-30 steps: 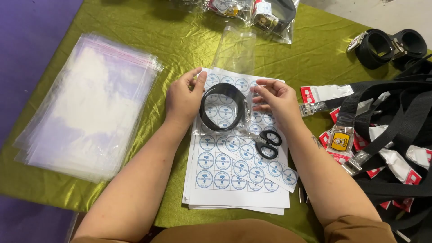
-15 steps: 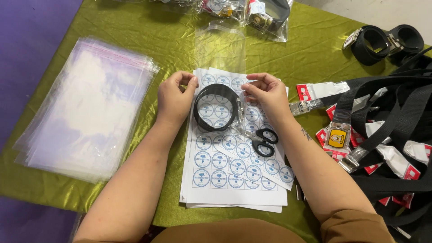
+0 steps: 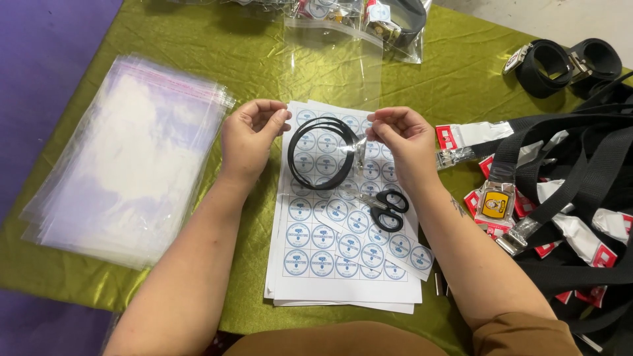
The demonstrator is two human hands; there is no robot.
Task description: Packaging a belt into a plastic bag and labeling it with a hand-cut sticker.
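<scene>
Bags (image 3: 125,158) of clear plastic lie stacked at the far left on the green cloth (image 3: 198,59), their edges fanned out and reaching toward the purple surface beyond the cloth. Just right of the stack, the left hand (image 3: 250,135) is raised over the sheets, fingers curled inward with thumb and forefinger pinched at the edge of a clear bag (image 3: 333,99) that stands up between the two hands. Whether the pinch truly grips the film is hard to tell, since the plastic is nearly invisible there. Inside or against that bag sits a coiled black belt (image 3: 323,153), rolled into a ring, its metal buckle on the right side. The right hand (image 3: 402,142) pinches the bag's other edge just above the buckle, fingers bent and closed on the film. Beneath both hands lie sticker sheets (image 3: 346,254), white pages printed with rows of round blue labels, piled slightly askew. Black-handled scissors (image 3: 386,209) rest on the sheets, just below the right wrist. Farther right, a heap of loose black belts (image 3: 573,171) with silver buckles and red-and-white tags spreads across the cloth, and two rolled belts (image 3: 567,62) sit at the upper right corner.
</scene>
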